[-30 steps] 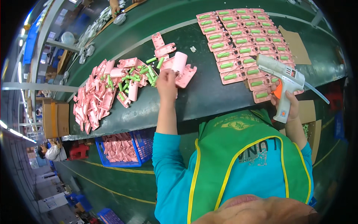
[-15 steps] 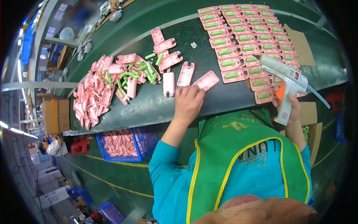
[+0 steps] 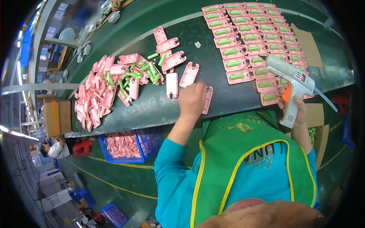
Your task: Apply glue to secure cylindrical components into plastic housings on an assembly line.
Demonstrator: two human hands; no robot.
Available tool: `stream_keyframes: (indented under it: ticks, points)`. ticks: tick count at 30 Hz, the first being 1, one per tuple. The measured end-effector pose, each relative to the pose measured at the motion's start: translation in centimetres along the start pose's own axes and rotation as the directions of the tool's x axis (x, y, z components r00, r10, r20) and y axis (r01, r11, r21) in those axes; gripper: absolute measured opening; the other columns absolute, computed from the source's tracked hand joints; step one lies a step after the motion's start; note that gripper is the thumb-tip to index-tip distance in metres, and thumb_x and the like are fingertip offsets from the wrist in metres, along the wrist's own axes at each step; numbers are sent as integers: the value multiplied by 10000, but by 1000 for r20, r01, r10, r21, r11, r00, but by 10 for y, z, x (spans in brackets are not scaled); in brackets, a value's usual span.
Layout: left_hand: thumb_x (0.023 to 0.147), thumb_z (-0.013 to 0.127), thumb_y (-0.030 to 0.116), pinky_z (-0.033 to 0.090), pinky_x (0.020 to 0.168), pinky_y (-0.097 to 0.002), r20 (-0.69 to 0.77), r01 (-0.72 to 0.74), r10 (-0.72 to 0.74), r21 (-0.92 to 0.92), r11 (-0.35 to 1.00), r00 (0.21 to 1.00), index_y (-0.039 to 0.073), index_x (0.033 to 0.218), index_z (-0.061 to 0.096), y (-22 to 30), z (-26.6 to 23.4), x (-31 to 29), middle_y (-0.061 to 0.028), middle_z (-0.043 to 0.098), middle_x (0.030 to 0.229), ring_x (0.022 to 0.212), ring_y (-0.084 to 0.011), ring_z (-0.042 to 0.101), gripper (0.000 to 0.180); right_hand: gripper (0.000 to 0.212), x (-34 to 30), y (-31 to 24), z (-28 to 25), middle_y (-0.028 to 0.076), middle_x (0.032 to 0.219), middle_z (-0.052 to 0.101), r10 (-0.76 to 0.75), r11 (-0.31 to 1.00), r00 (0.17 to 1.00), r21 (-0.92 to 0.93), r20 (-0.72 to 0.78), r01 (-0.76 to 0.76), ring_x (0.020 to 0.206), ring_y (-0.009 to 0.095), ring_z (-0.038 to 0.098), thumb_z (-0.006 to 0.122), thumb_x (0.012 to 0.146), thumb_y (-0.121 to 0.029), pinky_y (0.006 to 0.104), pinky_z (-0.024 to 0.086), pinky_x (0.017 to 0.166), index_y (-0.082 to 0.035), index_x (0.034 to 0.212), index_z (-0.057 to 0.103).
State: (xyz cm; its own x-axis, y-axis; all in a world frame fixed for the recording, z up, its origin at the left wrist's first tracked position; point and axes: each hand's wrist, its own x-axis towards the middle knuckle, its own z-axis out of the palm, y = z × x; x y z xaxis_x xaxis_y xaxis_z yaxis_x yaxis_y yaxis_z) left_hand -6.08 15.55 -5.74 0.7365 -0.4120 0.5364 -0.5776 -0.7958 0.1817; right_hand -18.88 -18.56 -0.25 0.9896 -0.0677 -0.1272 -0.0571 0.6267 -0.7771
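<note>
My left hand point(image 3: 192, 100) is closed, its fingers curled on a pink plastic shell half point(image 3: 207, 101) near the table's front edge. Its thumb side and the gripped edge of the shell are partly hidden. Just beyond it lie another open shell half point(image 3: 189, 74) and a closed-looking pink shell point(image 3: 172, 86). In my right hand point(image 3: 298, 108) is a white glue gun point(image 3: 302, 91) with an orange trigger, its nozzle pointing up and left. That nozzle hovers over rows of pink shell halves point(image 3: 253, 48), each holding a green cylinder cell and thin wires.
A heap of pink shells point(image 3: 97, 91) mixed with loose green cells point(image 3: 152, 74) covers the table's left side. Below the edge stands a blue crate point(image 3: 142, 146) of pink parts. Cardboard point(image 3: 307, 45) lies beyond the rows; a cardboard box point(image 3: 57, 116) stands far left.
My left hand has turned the shell half from slanting away to nearly upright along my line of view, drawing it slightly nearer. The glue gun has barely moved.
</note>
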Motion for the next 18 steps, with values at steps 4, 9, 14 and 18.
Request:
stream_keyframes:
  ticks: [4, 9, 14, 18]
  points:
    - [791, 688, 149, 445, 581, -371, 3, -81, 81, -12, 997, 997, 127, 884, 614, 15, 5, 23, -31, 564, 717, 648, -229, 581, 120, 492, 3, 1, 0, 118, 1093, 572, -3, 1000, 1000, -7, 3, 3, 1064, 257, 577, 587, 866, -298, 292, 483, 688, -14, 1254, 482]
    - [787, 688, 144, 438, 629, -392, -68, -17, 14, -29, 999, 998, 106, 880, 622, -13, 7, 47, -53, 603, 803, 722, -250, 594, 120, 512, 1, 2, 0, 118, 1088, 573, -6, 1000, 1000, -13, 26, 7, 1066, 257, 575, 592, 859, -307, 287, 489, 685, -7, 1258, 479]
    - [689, 758, 312, 414, 727, -460, 221, 154, -178, 121, 981, 959, 95, 894, 654, -19, -25, 27, -77, 594, 923, 879, -280, 578, 316, 552, -6, 5, -2, 121, 1083, 578, 32, 999, 999, -19, -16, -33, 1062, 257, 581, 597, 839, -327, 282, 503, 681, 1, 1267, 477]
    - [706, 738, 252, 410, 735, -465, 367, 143, -181, 127, 981, 913, 81, 880, 642, -2, -39, 13, -84, 587, 925, 897, -295, 564, 263, 562, -4, 8, -4, 120, 1083, 584, 41, 999, 999, -32, -24, -42, 1060, 263, 589, 595, 839, -332, 280, 506, 689, 0, 1275, 476]
